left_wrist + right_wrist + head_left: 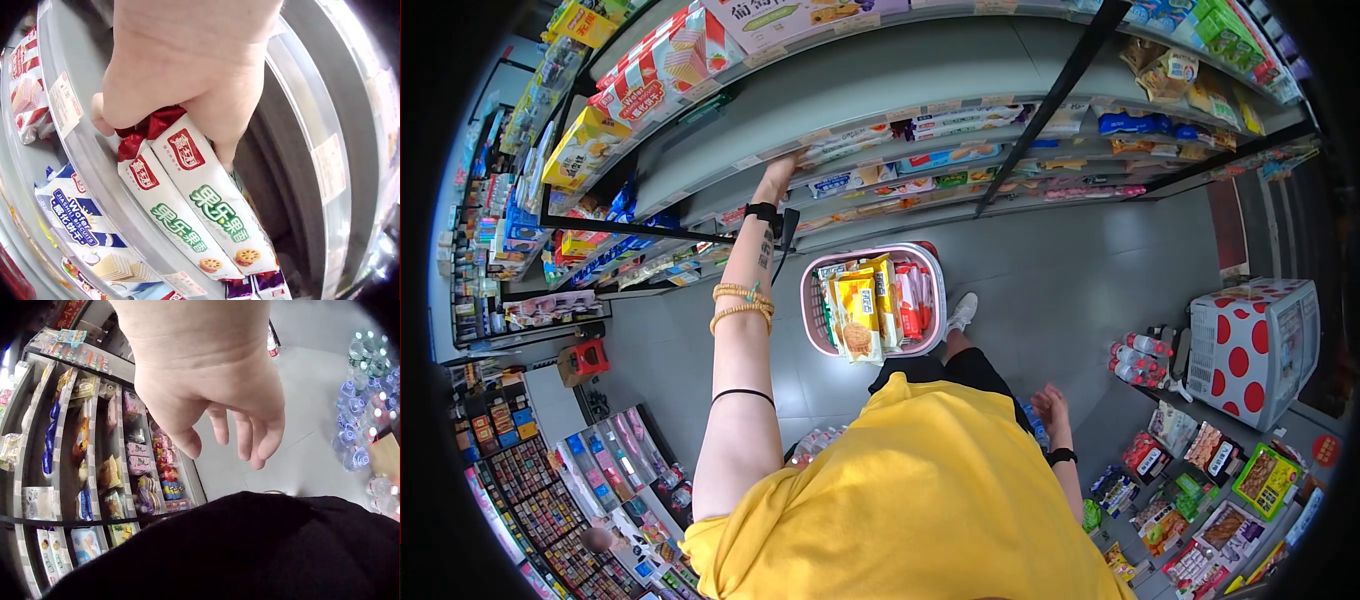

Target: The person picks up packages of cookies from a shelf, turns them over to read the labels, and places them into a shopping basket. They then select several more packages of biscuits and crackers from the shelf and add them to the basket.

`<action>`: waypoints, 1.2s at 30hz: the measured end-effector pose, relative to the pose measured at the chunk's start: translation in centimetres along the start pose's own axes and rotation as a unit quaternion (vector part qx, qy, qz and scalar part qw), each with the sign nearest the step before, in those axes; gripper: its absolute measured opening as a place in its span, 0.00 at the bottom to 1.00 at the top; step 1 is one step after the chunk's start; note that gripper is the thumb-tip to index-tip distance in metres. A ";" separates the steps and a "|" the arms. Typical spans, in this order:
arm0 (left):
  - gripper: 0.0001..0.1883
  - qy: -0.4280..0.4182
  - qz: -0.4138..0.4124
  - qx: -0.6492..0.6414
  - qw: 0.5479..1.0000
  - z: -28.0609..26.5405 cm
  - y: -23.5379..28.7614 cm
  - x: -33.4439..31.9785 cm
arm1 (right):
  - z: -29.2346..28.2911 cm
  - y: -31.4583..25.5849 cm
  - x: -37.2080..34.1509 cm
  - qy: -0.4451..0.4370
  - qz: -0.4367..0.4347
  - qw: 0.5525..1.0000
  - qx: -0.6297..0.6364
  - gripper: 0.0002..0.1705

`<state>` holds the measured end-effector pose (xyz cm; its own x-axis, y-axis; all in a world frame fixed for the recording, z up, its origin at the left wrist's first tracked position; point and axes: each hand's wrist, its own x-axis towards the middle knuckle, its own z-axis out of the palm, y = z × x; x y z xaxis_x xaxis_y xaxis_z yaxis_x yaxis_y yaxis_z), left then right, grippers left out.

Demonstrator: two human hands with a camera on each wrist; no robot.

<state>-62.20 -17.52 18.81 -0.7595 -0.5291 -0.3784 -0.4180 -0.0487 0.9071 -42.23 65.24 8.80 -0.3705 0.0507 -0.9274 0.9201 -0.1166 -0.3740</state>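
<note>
My left hand (187,81) reaches into a shelf and grips the red ends of white biscuit packs (209,187) with green lettering, two of them side by side on top. The thumb and a finger come down on either side of them; the other fingers are hidden behind the hand. In the head view, that left arm stretches forward to the shelving. My right hand (215,406) hangs by my side with loosely bent fingers, holding nothing. A pink basket (808,312) stands on the floor before me, filled with yellow biscuit packs (860,325) and red packs (910,310).
Blue-and-white wafer packs (78,215) lie on the neighbouring shelf. Price tags line the shelf edge (331,169). A black upright post (1050,95) crosses the shelving. Bottles (1138,358) and a red-dotted cooler (1240,350) stand at the right.
</note>
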 end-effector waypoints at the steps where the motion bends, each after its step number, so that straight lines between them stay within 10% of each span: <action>1: 0.29 -0.016 0.002 -0.030 0.999 0.3 0.5 -0.5 | 0.0 0.0 -0.1 0.002 0.000 1.000 -0.001 0.26; 18: 0.23 -0.114 0.027 -0.041 0.992 -3.0 -1.9 2.4 | 0.9 -1.1 -0.8 0.029 -0.010 0.999 -0.017 0.26; 28: 0.27 -0.036 0.067 -0.037 0.996 0.9 0.1 -1.0 | 1.8 -3.2 1.6 0.015 0.001 0.998 -0.059 0.26; 36: 0.44 0.325 0.108 0.223 0.913 2.6 -1.3 -6.4 | 4.2 -5.0 2.6 -0.001 -0.060 0.988 -0.141 0.20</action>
<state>-58.11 -11.87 19.57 -0.4531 -0.8831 0.1217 -0.5647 0.3900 0.7274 -48.34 61.82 8.20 -0.4795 0.0449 -0.8764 0.8681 0.1703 -0.4662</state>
